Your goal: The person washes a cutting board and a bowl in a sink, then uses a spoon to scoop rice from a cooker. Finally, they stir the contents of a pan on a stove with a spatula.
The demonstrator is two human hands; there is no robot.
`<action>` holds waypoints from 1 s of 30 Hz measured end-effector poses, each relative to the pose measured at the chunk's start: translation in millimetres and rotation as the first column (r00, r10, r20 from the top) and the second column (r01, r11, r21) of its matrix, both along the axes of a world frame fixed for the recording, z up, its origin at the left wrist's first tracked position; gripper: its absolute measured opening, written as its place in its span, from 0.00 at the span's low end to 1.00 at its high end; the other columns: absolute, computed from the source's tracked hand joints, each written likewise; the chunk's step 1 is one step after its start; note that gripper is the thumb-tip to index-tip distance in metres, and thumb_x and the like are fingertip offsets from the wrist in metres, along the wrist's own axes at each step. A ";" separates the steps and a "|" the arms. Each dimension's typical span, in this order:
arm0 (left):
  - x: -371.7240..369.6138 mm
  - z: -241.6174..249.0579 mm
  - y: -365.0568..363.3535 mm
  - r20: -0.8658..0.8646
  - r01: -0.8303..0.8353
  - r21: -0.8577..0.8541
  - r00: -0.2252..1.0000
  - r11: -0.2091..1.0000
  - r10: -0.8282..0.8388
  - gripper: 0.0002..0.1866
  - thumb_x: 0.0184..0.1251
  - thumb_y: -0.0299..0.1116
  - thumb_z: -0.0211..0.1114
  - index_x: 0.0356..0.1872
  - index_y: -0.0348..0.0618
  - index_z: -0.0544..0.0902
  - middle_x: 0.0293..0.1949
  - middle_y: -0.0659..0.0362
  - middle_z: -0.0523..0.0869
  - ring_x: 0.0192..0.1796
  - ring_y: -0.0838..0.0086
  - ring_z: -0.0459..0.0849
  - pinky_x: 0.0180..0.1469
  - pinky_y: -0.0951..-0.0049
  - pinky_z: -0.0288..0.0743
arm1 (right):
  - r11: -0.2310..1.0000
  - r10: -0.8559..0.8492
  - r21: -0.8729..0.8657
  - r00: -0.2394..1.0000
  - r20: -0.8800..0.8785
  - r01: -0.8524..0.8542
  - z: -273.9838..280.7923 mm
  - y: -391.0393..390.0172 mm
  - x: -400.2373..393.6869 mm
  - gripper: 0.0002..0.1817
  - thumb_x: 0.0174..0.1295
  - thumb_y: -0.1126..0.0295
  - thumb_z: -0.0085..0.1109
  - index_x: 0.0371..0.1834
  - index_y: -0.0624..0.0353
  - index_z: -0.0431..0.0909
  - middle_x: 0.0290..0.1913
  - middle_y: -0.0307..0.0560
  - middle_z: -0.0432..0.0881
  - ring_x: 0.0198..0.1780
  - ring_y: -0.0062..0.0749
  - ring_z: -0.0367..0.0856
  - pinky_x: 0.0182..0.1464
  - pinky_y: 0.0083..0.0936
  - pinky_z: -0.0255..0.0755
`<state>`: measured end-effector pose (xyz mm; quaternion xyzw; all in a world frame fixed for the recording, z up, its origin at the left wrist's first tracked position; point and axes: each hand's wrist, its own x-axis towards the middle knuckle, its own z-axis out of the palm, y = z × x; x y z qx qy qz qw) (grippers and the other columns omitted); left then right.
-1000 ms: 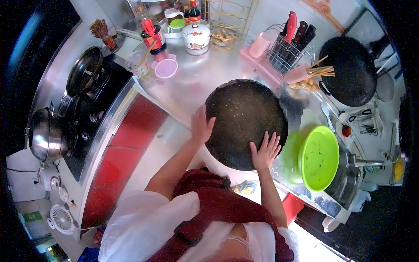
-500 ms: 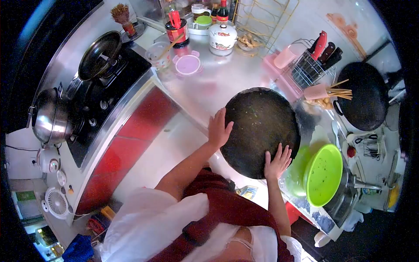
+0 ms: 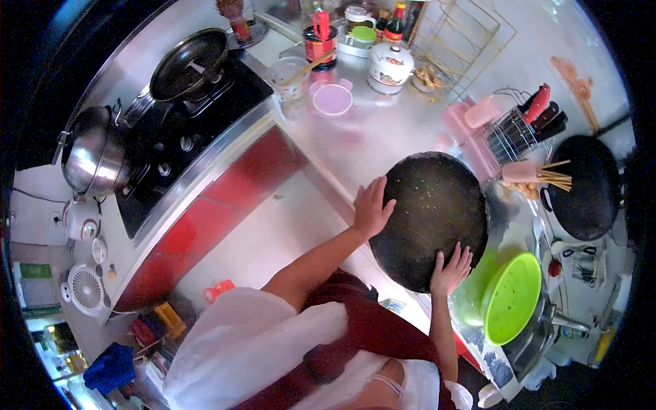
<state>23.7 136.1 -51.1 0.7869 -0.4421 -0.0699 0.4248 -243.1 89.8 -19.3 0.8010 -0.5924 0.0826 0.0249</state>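
Note:
A large dark round chopping board (image 3: 432, 212) lies on the counter in front of me, with a few tiny pale green scraps on its surface. My left hand (image 3: 371, 208) rests on the board's left edge, fingers stretched out and thumb apart. At the lower right edge, my right hand (image 3: 449, 270) lies with its fingers spread over the wood. Neither hand is wrapped round anything. To the right of my right hand, a bright green basin (image 3: 511, 298) stands tilted by the sink, with small dark bits inside.
A pink rack with knives (image 3: 540, 109) and a holder of chopsticks (image 3: 555, 176) stand beyond the board. A black wok (image 3: 583, 188) leans at the right. At the left, a frying pan (image 3: 188, 65) and a steel pot (image 3: 96, 160) sit on the stove. A white lidded pot (image 3: 390, 68) stands at the back.
My view has turned, so the counter and stove appear shifted to the right in the picture. Both hands remain on the chopping board in nearly the same places.

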 end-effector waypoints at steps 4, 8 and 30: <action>-0.9 5.0 1.6 -0.016 0.008 0.026 1.000 1.000 -0.008 0.33 0.65 0.41 0.58 0.67 0.41 0.57 0.64 0.45 0.65 0.64 0.49 0.66 0.67 0.44 0.52 | 1.000 0.006 -0.012 1.000 0.004 -0.006 -2.6 -0.7 -1.6 0.32 0.65 0.46 0.47 0.68 0.50 0.62 0.72 0.51 0.55 0.74 0.48 0.48 0.71 0.52 0.43; 2.1 7.8 2.5 -0.045 0.035 0.044 0.998 0.998 -0.033 0.33 0.65 0.41 0.58 0.67 0.40 0.57 0.64 0.46 0.65 0.66 0.51 0.64 0.68 0.45 0.51 | 0.998 0.018 -0.058 1.000 -0.019 -0.019 -3.0 -0.7 0.4 0.31 0.65 0.45 0.46 0.68 0.48 0.62 0.72 0.51 0.56 0.73 0.49 0.50 0.70 0.54 0.45; 25.0 0.1 14.1 -0.085 -0.171 -0.103 0.983 0.980 0.162 0.30 0.64 0.44 0.59 0.62 0.36 0.65 0.59 0.43 0.70 0.61 0.51 0.69 0.64 0.57 0.61 | 0.995 0.068 -0.067 0.994 -0.084 -0.073 -4.8 -3.5 -2.2 0.34 0.65 0.43 0.45 0.70 0.48 0.59 0.72 0.53 0.56 0.72 0.52 0.51 0.69 0.56 0.47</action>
